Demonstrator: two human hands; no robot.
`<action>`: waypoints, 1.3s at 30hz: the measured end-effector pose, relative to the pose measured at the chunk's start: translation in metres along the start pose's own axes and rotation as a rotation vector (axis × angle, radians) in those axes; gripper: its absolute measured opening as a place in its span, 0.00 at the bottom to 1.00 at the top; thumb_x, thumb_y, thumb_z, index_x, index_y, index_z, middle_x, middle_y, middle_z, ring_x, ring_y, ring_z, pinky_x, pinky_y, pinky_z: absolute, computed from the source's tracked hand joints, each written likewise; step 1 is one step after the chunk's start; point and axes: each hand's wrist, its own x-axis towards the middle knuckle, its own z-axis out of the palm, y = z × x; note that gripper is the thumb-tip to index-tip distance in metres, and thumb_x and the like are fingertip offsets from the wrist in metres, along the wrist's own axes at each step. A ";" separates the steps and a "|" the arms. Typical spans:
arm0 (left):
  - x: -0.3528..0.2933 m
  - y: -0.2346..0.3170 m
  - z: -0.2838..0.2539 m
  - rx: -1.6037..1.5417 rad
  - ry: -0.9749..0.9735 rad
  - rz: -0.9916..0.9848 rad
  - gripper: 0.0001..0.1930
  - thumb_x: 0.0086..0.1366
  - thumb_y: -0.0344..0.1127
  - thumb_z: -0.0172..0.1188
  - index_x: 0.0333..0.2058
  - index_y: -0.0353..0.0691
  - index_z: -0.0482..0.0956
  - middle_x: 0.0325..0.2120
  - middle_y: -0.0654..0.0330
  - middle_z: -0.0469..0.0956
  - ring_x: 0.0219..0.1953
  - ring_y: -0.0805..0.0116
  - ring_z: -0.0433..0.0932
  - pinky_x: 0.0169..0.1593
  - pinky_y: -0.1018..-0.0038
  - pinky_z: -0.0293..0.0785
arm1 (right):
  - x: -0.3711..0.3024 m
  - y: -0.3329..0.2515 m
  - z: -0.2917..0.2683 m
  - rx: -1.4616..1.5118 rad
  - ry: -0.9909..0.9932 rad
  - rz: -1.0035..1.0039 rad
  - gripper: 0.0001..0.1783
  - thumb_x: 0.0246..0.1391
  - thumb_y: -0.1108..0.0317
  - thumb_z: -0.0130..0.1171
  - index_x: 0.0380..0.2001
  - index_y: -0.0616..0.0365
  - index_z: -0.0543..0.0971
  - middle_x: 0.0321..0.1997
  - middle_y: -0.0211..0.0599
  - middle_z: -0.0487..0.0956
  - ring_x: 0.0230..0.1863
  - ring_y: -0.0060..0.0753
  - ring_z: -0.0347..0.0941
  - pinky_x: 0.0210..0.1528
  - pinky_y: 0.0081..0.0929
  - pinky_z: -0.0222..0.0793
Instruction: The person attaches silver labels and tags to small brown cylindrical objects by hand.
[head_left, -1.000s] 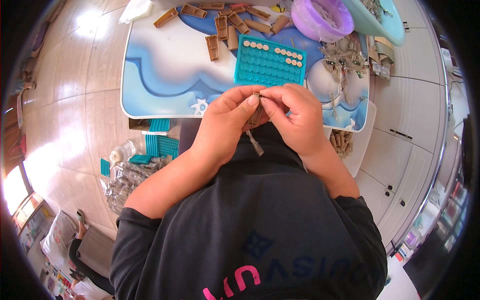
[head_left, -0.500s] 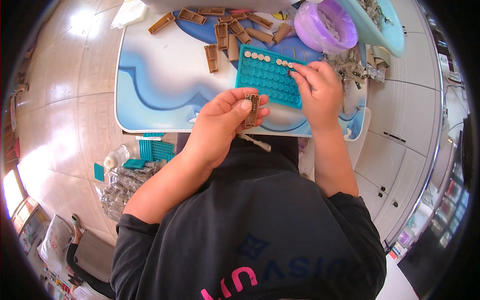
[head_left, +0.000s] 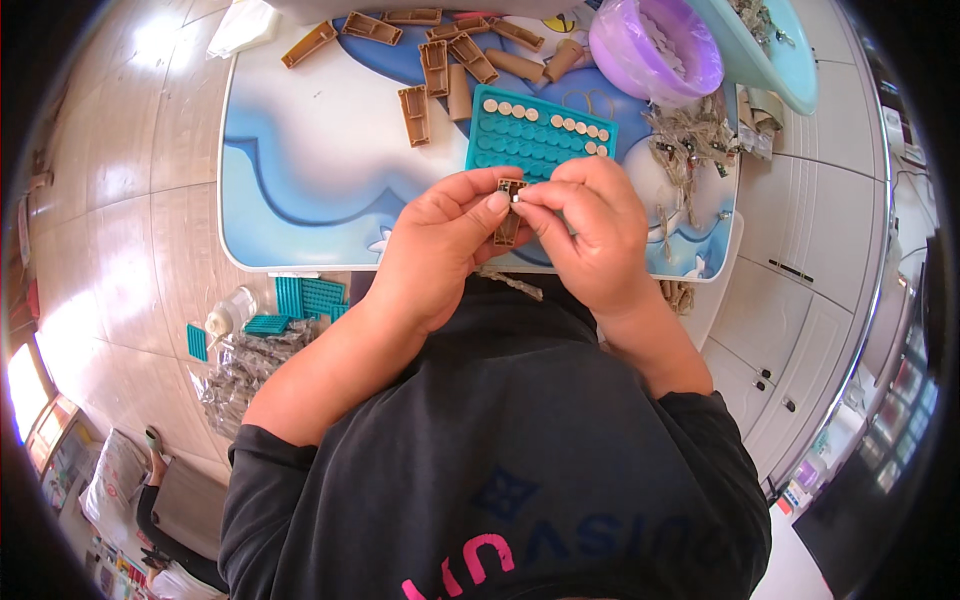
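My left hand (head_left: 440, 235) grips a small brown plastic casing (head_left: 507, 230), its hollow side up, in front of my body at the table's near edge. My right hand (head_left: 595, 235) pinches a tiny white piece (head_left: 516, 197) at the casing's upper end. The fingertips partly cover this piece, and its kind is unclear. Just beyond my hands lies a teal tray (head_left: 490, 150) with rows of round pockets. Pale round discs (head_left: 518, 111) sit in several pockets of its far rows. My right hand hides the tray's near right part.
Several brown casings (head_left: 415, 115) lie at the table's far side. A purple bowl (head_left: 608, 55) with a plastic liner and a light-blue basin (head_left: 795, 85) stand far right, near tangled wire bundles (head_left: 690, 150). More teal trays (head_left: 290, 297) and plastic bags (head_left: 245, 370) are low at left.
My right hand has moved from the tray's right side, back and left to the casing. My left hand keeps holding the casing. More discs at the tray's right end are now uncovered.
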 end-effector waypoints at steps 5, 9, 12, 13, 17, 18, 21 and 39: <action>0.001 -0.002 -0.001 -0.010 -0.003 0.011 0.15 0.67 0.31 0.49 0.51 0.33 0.68 0.41 0.56 0.76 0.43 0.68 0.77 0.50 0.70 0.74 | -0.004 0.001 -0.002 -0.001 -0.006 -0.034 0.09 0.35 0.75 0.66 0.25 0.57 0.78 0.25 0.33 0.72 0.27 0.37 0.69 0.26 0.30 0.64; -0.001 0.002 0.003 0.012 0.032 -0.007 0.15 0.67 0.31 0.49 0.51 0.32 0.68 0.43 0.53 0.75 0.43 0.65 0.77 0.50 0.70 0.74 | -0.002 0.027 -0.011 -0.111 0.099 0.122 0.07 0.37 0.74 0.65 0.25 0.58 0.79 0.26 0.35 0.73 0.27 0.37 0.69 0.28 0.31 0.65; -0.001 0.002 0.005 0.027 0.041 -0.007 0.16 0.67 0.31 0.48 0.51 0.32 0.68 0.44 0.52 0.75 0.44 0.64 0.77 0.50 0.70 0.74 | -0.004 0.049 -0.013 -0.260 0.144 0.162 0.06 0.39 0.73 0.65 0.25 0.58 0.79 0.26 0.35 0.73 0.28 0.38 0.70 0.30 0.31 0.66; -0.001 0.003 0.004 0.029 0.040 -0.008 0.16 0.67 0.31 0.48 0.51 0.32 0.68 0.44 0.51 0.75 0.44 0.64 0.77 0.50 0.70 0.74 | -0.004 0.052 -0.013 -0.329 0.127 0.141 0.06 0.39 0.73 0.65 0.24 0.58 0.79 0.26 0.35 0.73 0.28 0.38 0.70 0.31 0.31 0.66; -0.001 0.003 0.005 0.020 0.041 -0.014 0.16 0.67 0.31 0.49 0.51 0.31 0.68 0.44 0.51 0.75 0.44 0.64 0.77 0.50 0.70 0.74 | -0.004 0.053 -0.014 -0.383 0.103 0.107 0.06 0.39 0.72 0.65 0.24 0.57 0.79 0.26 0.35 0.73 0.30 0.38 0.70 0.32 0.31 0.66; -0.001 0.003 0.005 0.020 0.042 -0.010 0.16 0.67 0.31 0.49 0.51 0.31 0.68 0.44 0.51 0.75 0.44 0.64 0.77 0.50 0.70 0.74 | -0.003 0.051 -0.014 -0.366 0.097 0.100 0.06 0.39 0.72 0.65 0.23 0.57 0.78 0.26 0.35 0.73 0.30 0.38 0.70 0.32 0.31 0.66; 0.000 0.003 0.004 0.015 0.044 -0.006 0.16 0.66 0.31 0.49 0.51 0.31 0.68 0.43 0.51 0.75 0.43 0.64 0.77 0.49 0.70 0.74 | 0.000 0.038 -0.012 -0.224 0.102 0.103 0.07 0.38 0.72 0.66 0.23 0.56 0.77 0.25 0.35 0.73 0.29 0.38 0.70 0.31 0.31 0.66; -0.001 0.005 0.006 0.001 0.051 -0.037 0.15 0.67 0.28 0.47 0.50 0.30 0.67 0.41 0.54 0.76 0.42 0.67 0.77 0.48 0.72 0.74 | -0.004 0.043 -0.016 -0.206 0.182 0.136 0.06 0.40 0.73 0.64 0.26 0.59 0.79 0.26 0.35 0.73 0.28 0.38 0.69 0.31 0.32 0.65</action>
